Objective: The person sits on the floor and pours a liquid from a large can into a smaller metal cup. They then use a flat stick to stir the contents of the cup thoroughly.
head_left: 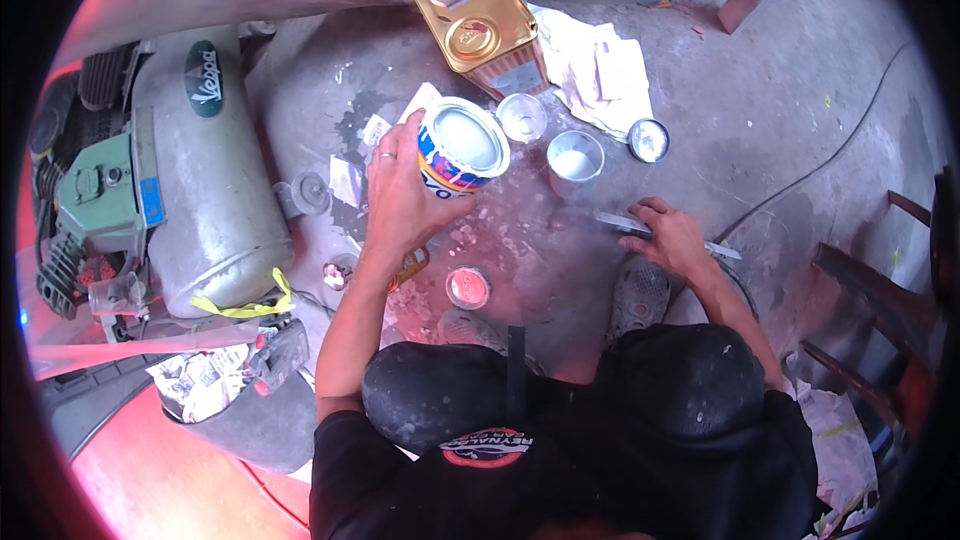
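Note:
My left hand is wrapped round the side of an open paint can with a colourful label, holding it tilted; pale stuff shows inside its rim. In my right hand, a thin, flat, light-coloured stick runs under the fingers and sticks out on both sides. Just beyond that hand stands a clear plastic cup with whitish contents. A clear round lid lies between the can and a tall gold metal tin. Right of the cup sits a small round tin with a pale top.
White cloth or paper lies beside the gold tin. At left stands a grey compressor tank with a green motor. A small red-topped tin is near my feet. A cable crosses the floor at right, beside dark wooden furniture.

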The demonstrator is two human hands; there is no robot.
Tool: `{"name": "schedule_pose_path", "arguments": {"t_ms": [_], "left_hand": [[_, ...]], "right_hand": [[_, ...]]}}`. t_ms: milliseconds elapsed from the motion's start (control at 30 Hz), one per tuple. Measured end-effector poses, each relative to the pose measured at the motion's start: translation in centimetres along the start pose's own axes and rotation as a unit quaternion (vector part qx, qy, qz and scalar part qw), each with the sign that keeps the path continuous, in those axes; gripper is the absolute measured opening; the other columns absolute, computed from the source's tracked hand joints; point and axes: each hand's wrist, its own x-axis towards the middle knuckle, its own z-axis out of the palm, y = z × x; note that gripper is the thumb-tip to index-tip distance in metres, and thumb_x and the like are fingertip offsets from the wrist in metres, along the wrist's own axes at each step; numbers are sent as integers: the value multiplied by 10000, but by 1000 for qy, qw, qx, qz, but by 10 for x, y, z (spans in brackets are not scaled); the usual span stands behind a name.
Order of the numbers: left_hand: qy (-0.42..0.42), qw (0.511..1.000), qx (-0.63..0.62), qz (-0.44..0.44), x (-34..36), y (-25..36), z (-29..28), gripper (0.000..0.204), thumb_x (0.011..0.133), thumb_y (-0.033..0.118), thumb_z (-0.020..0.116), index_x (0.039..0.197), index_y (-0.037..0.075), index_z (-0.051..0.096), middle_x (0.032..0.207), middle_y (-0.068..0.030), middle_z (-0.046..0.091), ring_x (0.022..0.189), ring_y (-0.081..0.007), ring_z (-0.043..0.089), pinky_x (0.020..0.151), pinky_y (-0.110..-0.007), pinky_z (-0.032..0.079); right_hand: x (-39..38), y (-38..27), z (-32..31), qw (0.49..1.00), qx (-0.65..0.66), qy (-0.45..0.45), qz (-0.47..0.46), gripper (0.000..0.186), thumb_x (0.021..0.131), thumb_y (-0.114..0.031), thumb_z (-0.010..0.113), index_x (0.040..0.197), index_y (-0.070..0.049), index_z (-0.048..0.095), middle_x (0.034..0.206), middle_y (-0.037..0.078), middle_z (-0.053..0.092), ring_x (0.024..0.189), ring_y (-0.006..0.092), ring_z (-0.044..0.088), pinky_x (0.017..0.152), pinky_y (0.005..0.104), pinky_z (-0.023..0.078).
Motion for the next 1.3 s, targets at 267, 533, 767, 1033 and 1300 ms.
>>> {"name": "schedule_pose_path", "arguments": {"t_ms": [267,533,767,1033,1300], "left_hand": [[16,1000,17,-7,-1,0,0,1082,549,310,908,1481,59,417,1351,-204,505,1249,-386,494,1064,-463,381],[31,999,-22,5,-1,-11,9,1072,559,379,885,1473,57,426,1340,-208,504,1254,-383,488,1074,-495,356],[32,998,-52,-25,-6,-17,10,1071,561,380,887,1473,65,422,1376,-209,487,1276,-396,472,1103,-497,335],[-4,966,-260,-17,-34,-32,22,1142,569,344,944,1485,17,345,1378,-216,525,1256,-393,560,1049,-443,446],[57,963,-264,-2,-95,-80,143,1222,532,430,985,1478,9,335,1401,-183,520,1285,-392,509,1088,-485,398]], "right_hand": [[26,-6,-40,996,78,-36,14,533,765,-417,826,1148,-60,721,1115,180,701,975,397,686,840,471,547],[20,-11,-6,997,59,-48,-6,514,765,-418,828,1116,-54,734,1048,161,711,970,398,675,845,471,540],[33,11,19,994,17,-107,-18,393,795,-349,818,1079,-89,736,971,157,709,965,376,649,827,474,519],[45,-3,16,979,127,-157,6,351,851,-301,791,1087,-57,704,788,181,694,734,365,680,706,427,501],[40,-23,23,985,86,-117,89,346,886,-313,752,1073,-28,696,789,219,687,777,420,677,721,460,513]]}}
